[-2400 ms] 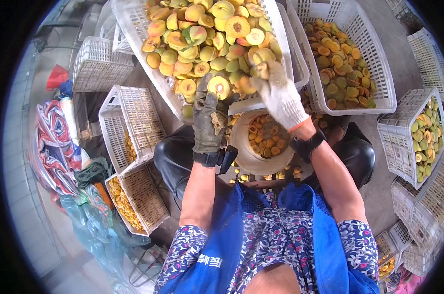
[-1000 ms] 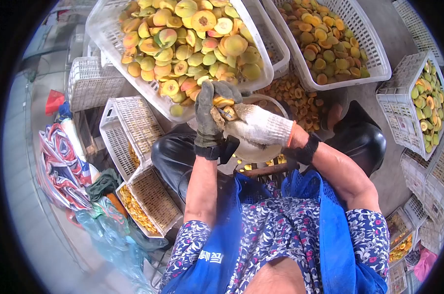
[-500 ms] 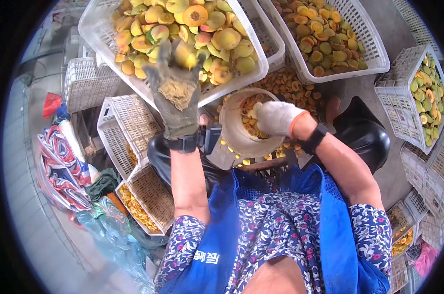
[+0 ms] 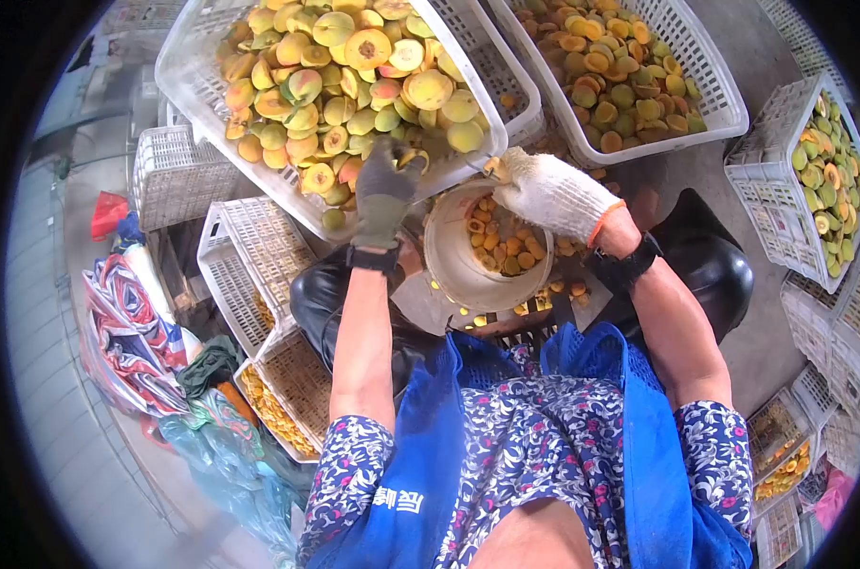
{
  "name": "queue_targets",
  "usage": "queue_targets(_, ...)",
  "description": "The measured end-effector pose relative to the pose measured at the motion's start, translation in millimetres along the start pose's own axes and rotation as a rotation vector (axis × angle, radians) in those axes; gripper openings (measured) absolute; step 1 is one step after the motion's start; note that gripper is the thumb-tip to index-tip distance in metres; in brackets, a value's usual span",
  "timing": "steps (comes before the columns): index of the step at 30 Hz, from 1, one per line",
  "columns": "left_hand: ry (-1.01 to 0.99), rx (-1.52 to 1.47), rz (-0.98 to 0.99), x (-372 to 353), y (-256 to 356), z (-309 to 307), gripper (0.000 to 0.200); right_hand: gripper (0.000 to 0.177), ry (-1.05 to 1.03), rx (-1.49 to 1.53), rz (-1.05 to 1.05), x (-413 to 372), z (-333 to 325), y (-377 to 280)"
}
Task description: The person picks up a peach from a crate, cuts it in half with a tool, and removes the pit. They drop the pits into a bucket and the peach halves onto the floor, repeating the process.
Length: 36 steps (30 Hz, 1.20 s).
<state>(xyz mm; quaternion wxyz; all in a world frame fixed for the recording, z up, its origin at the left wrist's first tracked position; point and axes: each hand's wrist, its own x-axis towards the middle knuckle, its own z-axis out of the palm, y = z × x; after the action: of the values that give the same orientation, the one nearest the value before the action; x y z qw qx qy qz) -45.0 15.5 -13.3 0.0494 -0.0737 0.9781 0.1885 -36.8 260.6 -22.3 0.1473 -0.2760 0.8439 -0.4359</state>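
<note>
My left hand [image 4: 384, 190], in a dark grey glove, is closed around a yellow peach piece [image 4: 412, 159] over the near edge of the white crate [image 4: 496, 142] of halved peaches. In a white knit glove, my right hand [image 4: 553, 197] grips a small tool [image 4: 490, 167] with a thin metal tip that points towards my left hand. The tool's full shape is hidden by the fingers. Below and between both hands stands a white bucket [image 4: 449, 258] with orange-yellow pieces in it.
A second white crate [image 4: 596, 152] of peach halves stands at the top right, another crate [image 4: 781, 223] at the far right. Stacked crates [image 4: 259, 270] are on the left, beside striped cloth [image 4: 131, 327] and plastic bags [image 4: 226, 465]. Loose pieces lie around the bucket.
My left hand has turned over from palm-up with fingers spread, and closed around a peach piece nearer the bucket. My right hand has risen from over the bucket towards the crate edge.
</note>
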Motion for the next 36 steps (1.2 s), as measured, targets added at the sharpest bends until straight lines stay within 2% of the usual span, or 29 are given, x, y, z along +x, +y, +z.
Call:
queue_targets(1,0.005,0.004,0.001,-6,5,-10,0.037,0.032,0.003,0.001,-0.005,1,-1,-5)
queue_targets(3,-0.059,-0.992,-0.287,-17,8,-24,0.035,0.035,0.043,0.172,0.0,3,-2,-23)
queue_targets(4,-0.071,-1.264,-0.174,-17,5,-22,0.033,0.038,0.044,0.219,0.03,6,-1,-28)
queue_targets(5,-0.061,-1.266,-0.172,-21,7,-23,0.033,0.038,0.041,0.216,0.022,7,2,-34)
queue_targets(7,-0.064,-1.64,-0.23,-37,31,-25,0.035,0.029,0.147,0.416,0.087,7,13,-47)
queue_targets(9,0.002,-1.665,-0.202,-41,36,-21,0.032,0.027,0.19,0.414,0.101,5,23,-55)
queue_targets(11,-0.025,-1.805,-0.301,-44,34,-14,0.03,0.025,0.268,0.357,0.014,2,29,-59)
queue_targets(12,-0.03,-1.808,-0.3,-46,34,-10,0.03,0.023,0.386,0.092,-0.193,1,34,-56)
queue_targets(13,-0.001,-1.754,-0.251,-47,34,-6,0.028,0.023,0.386,0.089,-0.189,0,36,-53)
queue_targets(15,0.055,-1.642,-0.155,-51,38,1,0.025,0.035,0.347,0.267,-0.03,1,37,-50)
queue_targets(16,0.102,-1.668,-0.173,-51,51,-1,0.025,0.035,0.348,0.266,-0.029,2,40,-47)
queue_targets(18,0.118,-1.629,-0.207,-55,69,-7,0.021,0.03,0.38,0.096,-0.063,3,48,-39)
queue_targets(22,0.152,-1.597,-0.262,-54,74,-1,0.018,0.023,0.369,0.021,-0.103,1,54,-32)
queue_targets(24,0.175,-1.568,-0.218,-54,73,7,0.019,0.017,0.418,-0.276,-0.265,-1,60,-23)
queue_targets(29,0.175,-1.445,-0.177,-56,79,11,0.023,0.017,0.355,-0.198,-0.207,0,58,-28)
queue_targets(31,0.21,-1.282,-0.094,-56,76,18,0.025,0.017,0.356,-0.181,-0.215,0,56,-28)
queue_targets(33,0.193,-1.355,-0.085,-59,78,16,0.027,0.022,0.288,-0.361,-0.307,2,53,-27)
queue_targets(34,0.176,-1.427,-0.073,-61,79,14,0.029,0.022,0.289,-0.36,-0.306,3,49,-31)
queue_targets(36,0.145,-1.414,-0.021,-64,69,16,0.034,0.023,0.196,0.349,0.108,5,36,-42)
